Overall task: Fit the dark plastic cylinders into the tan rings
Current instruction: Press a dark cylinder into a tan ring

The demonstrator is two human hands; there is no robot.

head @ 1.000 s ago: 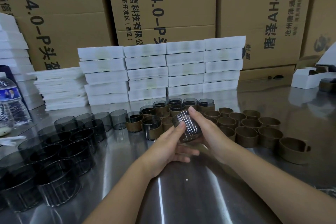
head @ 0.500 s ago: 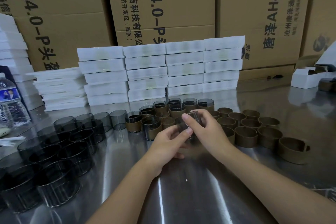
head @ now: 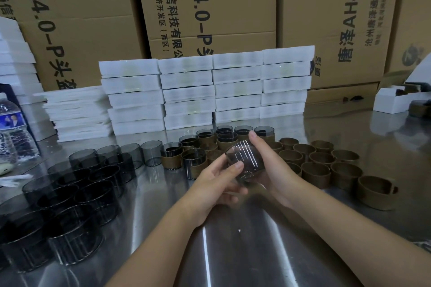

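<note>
1. Both hands hold one dark cylinder (head: 245, 158), tilted in the air above the desk (head: 233, 251) and just in front of the finished pairs (head: 193, 161). The grip of the left hand (head: 217, 182) pinches its near wall, thumb on top. The grip of the right hand (head: 275, 170) curls round its far side.
2. To do this step well, I judge the cylinder should sit square to a ring's opening before any push. The pressure should then go evenly round the rim (a skewed push would likely jam).
3. Empty tan rings (head: 316, 171) stand in rows to the right, so the nearest one is the easy pick.
4. The cylinder's lower end is blurred and covered by the palms, so I cannot tell whether a ring already sits on it.
5. The loose cylinders (head: 77, 193) on the left are cut off at the frame's edge, so their number is unclear.
</note>
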